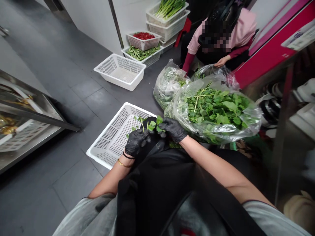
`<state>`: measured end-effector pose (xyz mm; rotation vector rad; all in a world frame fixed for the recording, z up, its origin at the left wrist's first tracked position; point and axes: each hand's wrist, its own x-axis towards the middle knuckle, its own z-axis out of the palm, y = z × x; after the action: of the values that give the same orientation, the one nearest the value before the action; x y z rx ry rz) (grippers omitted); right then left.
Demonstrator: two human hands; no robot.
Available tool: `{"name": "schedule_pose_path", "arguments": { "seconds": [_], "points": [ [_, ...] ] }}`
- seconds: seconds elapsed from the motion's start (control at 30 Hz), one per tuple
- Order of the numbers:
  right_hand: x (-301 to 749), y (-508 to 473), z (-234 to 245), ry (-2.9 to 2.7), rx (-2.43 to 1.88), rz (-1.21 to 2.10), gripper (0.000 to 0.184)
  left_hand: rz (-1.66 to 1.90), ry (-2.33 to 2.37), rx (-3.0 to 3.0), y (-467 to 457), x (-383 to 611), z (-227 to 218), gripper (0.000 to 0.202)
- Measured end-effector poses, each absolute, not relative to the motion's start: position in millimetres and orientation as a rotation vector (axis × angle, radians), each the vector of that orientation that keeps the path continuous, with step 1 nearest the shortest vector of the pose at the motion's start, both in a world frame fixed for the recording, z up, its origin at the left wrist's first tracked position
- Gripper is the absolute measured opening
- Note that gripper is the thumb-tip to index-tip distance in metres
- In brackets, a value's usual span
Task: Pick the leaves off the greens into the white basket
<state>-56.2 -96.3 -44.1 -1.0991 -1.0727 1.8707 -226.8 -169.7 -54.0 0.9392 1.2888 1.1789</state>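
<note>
My left hand (136, 141), in a black glove, is closed on a few thin stems of leafy greens (152, 125). From the right, my right hand (173, 128), gloved in black too, pinches the leafy end of the greens; its fingertips are partly hidden by leaves. Both hands are above my lap, by the right rim of a white slotted basket (108, 144) on the floor. Just beyond my right hand, a large clear plastic bag (251, 123) lies open, full of loose leafy greens (216, 105).
Another white basket (137, 82) sits farther off on the tiled floor. Stacked baskets hold red peppers (144, 35), cut green vegetables (140, 53) and long green stalks (169, 9). A co-worker (243, 29) crouches behind another plastic bag (163, 82). A metal shelf (49, 131) stands left.
</note>
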Motion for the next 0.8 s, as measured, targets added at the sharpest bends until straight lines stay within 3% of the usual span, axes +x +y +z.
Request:
{"name": "schedule_pose_path", "arguments": {
  "seconds": [0.13,0.23,0.43,0.6,0.7,0.8],
  "points": [
    [-65.3,-109.3,-49.6,-1.31,-1.079,1.929,0.034,1.07,1.244,0.944,-170.4,-223.5,-60.5,0.027],
    [-64.8,-104.9,-52.3,-1.367,-1.115,1.842,0.028,1.041,1.243,0.874,-173.0,-225.4,-63.1,0.019],
    [-78.4,-65.5,-43.2,-1.295,-1.181,1.613,0.035,1.097,1.231,0.819,-191.7,-251.5,-61.1,0.021],
    [-107.2,-37.8,-23.5,-2.106,-0.85,1.235,0.04,1.169,1.133,0.75,-207.0,-277.8,-59.5,0.031],
    [-112.5,-39.1,-8.1,-2.266,-0.583,1.03,0.036,1.161,1.099,0.742,-211.2,-284.6,-59.8,0.034],
    [-110.3,-51.5,2.6,-2.372,-0.307,1.051,0.03,1.086,1.099,0.789,-211.2,-283.8,-60.0,0.035]
  ]
}}
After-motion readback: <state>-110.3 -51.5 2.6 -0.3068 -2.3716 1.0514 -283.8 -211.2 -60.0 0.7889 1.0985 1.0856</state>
